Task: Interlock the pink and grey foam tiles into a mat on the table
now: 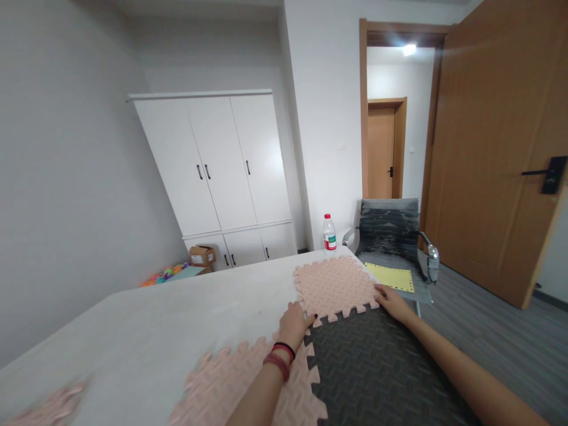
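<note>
Here the white surface [177,319] carries foam tiles; both hands, left [293,322] and right [393,300], lie flat, grip spread, on the pink tile [335,287], a bottle [329,232] beyond it.

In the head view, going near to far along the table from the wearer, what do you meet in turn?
Dark grey foam tile → left hand and right hand at its far seam → pink foam tile → water bottle at the table's far edge.
</note>
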### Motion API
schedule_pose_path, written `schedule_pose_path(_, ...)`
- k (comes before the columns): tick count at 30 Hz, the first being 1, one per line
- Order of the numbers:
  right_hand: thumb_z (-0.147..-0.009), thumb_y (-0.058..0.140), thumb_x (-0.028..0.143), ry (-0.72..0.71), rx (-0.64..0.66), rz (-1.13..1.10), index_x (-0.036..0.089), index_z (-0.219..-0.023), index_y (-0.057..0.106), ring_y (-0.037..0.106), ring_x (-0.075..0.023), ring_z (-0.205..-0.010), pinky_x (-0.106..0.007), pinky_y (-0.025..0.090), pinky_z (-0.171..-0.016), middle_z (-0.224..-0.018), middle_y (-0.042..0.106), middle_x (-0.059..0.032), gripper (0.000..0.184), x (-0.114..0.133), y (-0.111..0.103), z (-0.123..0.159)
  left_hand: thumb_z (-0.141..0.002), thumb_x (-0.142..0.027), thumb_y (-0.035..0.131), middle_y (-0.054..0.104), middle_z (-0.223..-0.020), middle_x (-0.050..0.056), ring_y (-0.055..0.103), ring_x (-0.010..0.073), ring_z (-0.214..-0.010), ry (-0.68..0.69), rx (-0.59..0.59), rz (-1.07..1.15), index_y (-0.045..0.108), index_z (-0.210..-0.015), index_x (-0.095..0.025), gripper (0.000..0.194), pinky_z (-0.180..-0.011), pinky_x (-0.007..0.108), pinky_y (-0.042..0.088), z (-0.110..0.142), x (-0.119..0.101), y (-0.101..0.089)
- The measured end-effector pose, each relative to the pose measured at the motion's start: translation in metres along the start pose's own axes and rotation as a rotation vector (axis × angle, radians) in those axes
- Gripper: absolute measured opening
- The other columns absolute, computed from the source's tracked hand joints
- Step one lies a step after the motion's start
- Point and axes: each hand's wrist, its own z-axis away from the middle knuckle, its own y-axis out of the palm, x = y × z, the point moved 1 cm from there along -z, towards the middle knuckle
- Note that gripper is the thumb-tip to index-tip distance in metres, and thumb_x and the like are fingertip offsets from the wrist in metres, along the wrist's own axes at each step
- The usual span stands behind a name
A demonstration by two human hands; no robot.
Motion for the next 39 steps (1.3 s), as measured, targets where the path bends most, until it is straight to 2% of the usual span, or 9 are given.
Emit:
schedule_pose_path(4, -0.080, 0.046, 0.029, -0.003, 0.010, 0.077, 0.006, -0.122, 0.052, 0.048, -0.0236, -0.119, -0.036, 0.033, -0.103, -0.131, 0.051, -0.0167, 0.048, 0.002, 0.001, 0.001, -0.085, -0.041, 0.054, 0.049, -0.124, 0.011, 0.054, 0.0217, -0.102, 0.128, -0.050, -0.077, 0.043, -0.126, -0.017, 0.049, -0.085, 0.043, 0.048, 0.004, -0.015, -0.003)
schedule_pose_path(9, -0.083, 0.044, 0.042, -0.035, 0.052, 0.145, 0.008, -0.124, 0.051, 0.045, -0.0249, -0.122, -0.037, 0.033, -0.103, -0.135, 0.047, -0.0165, 0.054, 0.004, -0.002, 0.005, -0.088, -0.032, 0.051, 0.052, -0.121, 0.007, 0.054, 0.0187, -0.101, 0.408, 0.012, -0.084, 0.052, -0.117, -0.020, 0.031, -0.085, 0.040, 0.048, 0.007, -0.029, 0.004)
schedule_pose_path(14, -0.080, 0.045, 0.053, -0.072, 0.109, 0.222, 0.005, -0.131, 0.044, 0.036, -0.0261, -0.129, -0.037, 0.027, -0.107, -0.141, 0.040, -0.0174, 0.071, 0.006, -0.002, 0.007, -0.089, -0.034, 0.049, 0.054, -0.117, 0.006, 0.057, 0.0160, -0.093, 0.468, 0.030, -0.075, 0.054, -0.114, -0.020, 0.029, -0.082, 0.038, 0.050, 0.004, -0.030, 0.005)
schedule_pose_path(22, -0.079, 0.043, 0.062, -0.034, 0.249, 0.353, 0.007, -0.135, 0.041, 0.037, -0.0280, -0.130, -0.038, 0.026, -0.109, -0.143, 0.038, -0.0178, 0.079, 0.018, -0.009, 0.000, -0.088, -0.040, 0.051, 0.056, -0.113, 0.007, 0.058, 0.0167, -0.091, 0.424, 0.054, -0.091, 0.051, -0.116, -0.018, 0.036, -0.078, 0.038, 0.052, -0.002, -0.040, 0.002)
schedule_pose_path(26, -0.065, 0.047, 0.080, 0.074, 0.290, 0.444, 0.005, -0.137, 0.038, 0.032, -0.0393, -0.130, -0.053, 0.024, -0.107, -0.144, 0.032, -0.0235, 0.105, 0.037, -0.001, -0.006, -0.087, -0.043, 0.051, 0.057, -0.113, 0.007, 0.059, 0.0176, -0.092, 0.397, 0.098, -0.114, 0.050, -0.119, -0.018, 0.040, -0.079, 0.040, 0.052, -0.003, -0.047, 0.000)
schedule_pose_path(28, -0.056, 0.051, 0.084, 0.132, 0.295, 0.494, 0.001, -0.139, 0.034, 0.024, -0.0450, -0.132, -0.062, 0.019, -0.105, -0.146, 0.025, -0.0279, 0.119, 0.046, 0.006, -0.007, -0.085, -0.050, 0.051, 0.056, -0.116, 0.008, 0.058, 0.0194, -0.095, 0.363, 0.098, -0.129, 0.046, -0.125, -0.019, 0.051, -0.082, 0.042, 0.051, -0.001, -0.053, 0.001)
schedule_pose_path(30, -0.052, 0.054, 0.085, 0.178, 0.301, 0.530, 0.000, -0.140, 0.032, 0.021, -0.0477, -0.132, -0.066, 0.018, -0.103, -0.145, 0.023, -0.0304, 0.124, 0.052, 0.011, -0.007, -0.081, -0.059, 0.051, 0.055, -0.120, 0.011, 0.058, 0.0224, -0.100, 0.301, 0.081, -0.151, 0.037, -0.133, -0.020, 0.066, -0.085, 0.045, 0.049, 0.001, -0.062, 0.003)
schedule_pose_path(34, -0.049, 0.058, 0.084, 0.227, 0.302, 0.566, 0.001, -0.140, 0.032, 0.024, -0.0485, -0.130, -0.067, 0.021, -0.101, -0.144, 0.025, -0.0309, 0.126, 0.057, 0.015, -0.008, -0.077, -0.065, 0.051, 0.056, -0.119, 0.012, 0.057, 0.0251, -0.104, 0.171, 0.077, -0.211, 0.032, -0.137, -0.018, 0.078, -0.088, 0.047, 0.047, 0.000, -0.082, 0.007)
schedule_pose_path(39, -0.051, 0.056, 0.084, 0.215, 0.307, 0.553, 0.001, -0.141, 0.029, 0.022, -0.0449, -0.133, -0.059, 0.026, -0.103, -0.146, 0.022, -0.0293, 0.126, 0.054, 0.016, -0.008, -0.082, -0.059, 0.050, 0.060, -0.109, 0.009, 0.060, 0.0207, -0.093, 0.097, 0.151, -0.271, 0.037, -0.134, -0.019, 0.068, -0.082, 0.044, 0.051, -0.012, -0.094, 0.001)
